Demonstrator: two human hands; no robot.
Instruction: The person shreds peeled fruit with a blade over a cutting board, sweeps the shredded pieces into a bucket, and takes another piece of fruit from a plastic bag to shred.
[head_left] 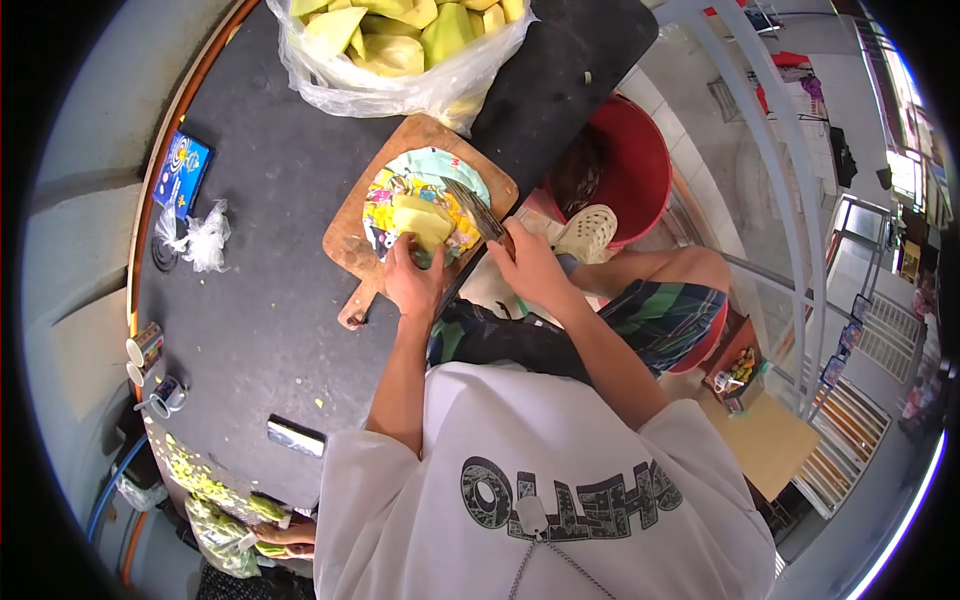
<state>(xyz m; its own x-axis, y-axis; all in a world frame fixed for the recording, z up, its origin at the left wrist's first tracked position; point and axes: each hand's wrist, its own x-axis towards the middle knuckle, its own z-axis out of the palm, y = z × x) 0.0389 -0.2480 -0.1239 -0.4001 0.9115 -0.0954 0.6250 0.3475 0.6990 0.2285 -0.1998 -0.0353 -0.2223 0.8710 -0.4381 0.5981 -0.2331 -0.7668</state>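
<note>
My left hand (411, 277) grips the near end of a peeled, pale yellow-green fruit piece (422, 220), whose exact kind I cannot tell. Under the fruit lies a colourful printed cloth or sheet (420, 170), spread on a wooden cutting board (360, 220) with a short handle. My right hand (527, 262) is closed round the handle of a knife (472, 205). Its blade points up and left over the right side of the printed sheet, beside the fruit. Beyond the board, a clear plastic bag (370, 98) holds several large yellow-green fruit pieces (390, 50).
A red bucket (650, 175) stands right of the dark table (260, 320). On the table's left are a blue box (183, 172), crumpled plastic (207, 238), cups (146, 345) and a phone (296, 436). Another person's hand (290, 540) is near green produce (220, 535) at lower left.
</note>
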